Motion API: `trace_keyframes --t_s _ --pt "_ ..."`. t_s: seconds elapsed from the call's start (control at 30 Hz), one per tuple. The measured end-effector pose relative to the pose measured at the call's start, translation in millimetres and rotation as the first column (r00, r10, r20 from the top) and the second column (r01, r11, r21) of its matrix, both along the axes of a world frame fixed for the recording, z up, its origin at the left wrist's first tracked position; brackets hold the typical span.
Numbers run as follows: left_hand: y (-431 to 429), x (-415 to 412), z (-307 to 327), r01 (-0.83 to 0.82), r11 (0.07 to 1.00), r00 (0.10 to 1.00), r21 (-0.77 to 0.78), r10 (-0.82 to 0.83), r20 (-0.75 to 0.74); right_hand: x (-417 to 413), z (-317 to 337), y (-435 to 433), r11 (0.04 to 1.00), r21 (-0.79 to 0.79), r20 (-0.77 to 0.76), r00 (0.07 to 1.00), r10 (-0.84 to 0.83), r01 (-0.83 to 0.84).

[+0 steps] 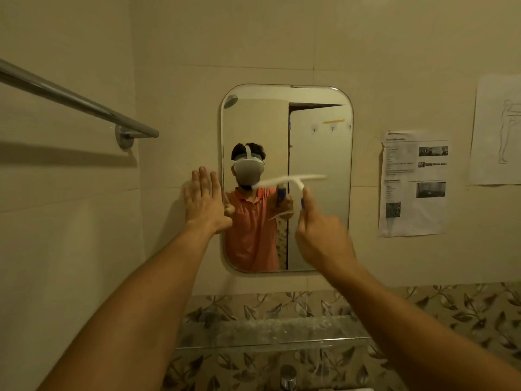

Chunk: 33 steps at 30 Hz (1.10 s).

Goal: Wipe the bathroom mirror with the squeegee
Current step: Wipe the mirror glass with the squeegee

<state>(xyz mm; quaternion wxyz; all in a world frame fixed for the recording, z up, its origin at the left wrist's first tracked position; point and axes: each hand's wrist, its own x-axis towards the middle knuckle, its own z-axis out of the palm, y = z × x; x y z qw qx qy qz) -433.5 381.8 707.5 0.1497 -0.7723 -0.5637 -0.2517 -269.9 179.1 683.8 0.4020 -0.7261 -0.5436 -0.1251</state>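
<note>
Head view: the mirror [318,142] hangs at the centre of the frame on pale wall tile. The right hand [324,238] is clenched round the dark handle of the squeegee [290,180]. Its white blade, blurred, lies roughly level across the mirror's middle; contact with the glass cannot be told. The left hand [204,204] rests flat, fingers straight, on the tile at the mirror's left edge.

A towel rail [79,101] crosses the upper left. At right a printed sheet [414,182] and a line drawing [499,131] are stuck to the wall; their writing is too small to read. Along the bottom are a glass shelf [270,331] and a tap [287,376].
</note>
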Motion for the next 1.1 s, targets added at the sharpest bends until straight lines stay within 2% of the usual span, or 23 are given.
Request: trace_keyframes --t_s 0.07,0.13,0.23,0.37,0.63,0.8,1.1 --pt "2.1 -0.8 9.7 0.029 0.999 1.0 -0.024 -0.029 0.006 0.3 40.2 -3.8 0.993 0.114 0.031 0.999 0.014 -0.017" --pt "3.6 1.0 19.4 0.062 0.997 0.998 -0.042 -0.062 -0.004 3.4 81.3 -1.8 0.987 0.161 0.07 0.998 -0.006 -0.005" --pt "6.4 3.8 24.9 0.08 0.995 0.996 -0.067 -0.082 -0.031 10.6 118.0 10.9 0.985 0.16 0.062 0.995 -0.072 0.061" --pt "14.0 3.7 27.3 0.089 0.993 0.995 -0.08 -0.092 -0.038 14.7 127.0 24.2 0.986 0.146 0.04 0.995 -0.092 0.085" --pt "13.2 4.1 26.1 0.017 1.0 0.991 0.011 -0.016 -0.131 8.6 66.1 26.0 0.986 0.09 -0.011 0.99 -0.142 0.143" --pt "9.5 8.3 35.0 -0.059 0.998 0.978 -0.017 0.054 -0.199 -0.6 9.2 20.4 0.988 0.004 -0.052 0.986 -0.157 0.157" --pt "1.1 0.2 45.1 0.019 0.998 0.978 -0.066 -0.032 -0.208 -15.8 -65.3 16.3 0.979 -0.124 -0.149 0.972 -0.181 0.163"
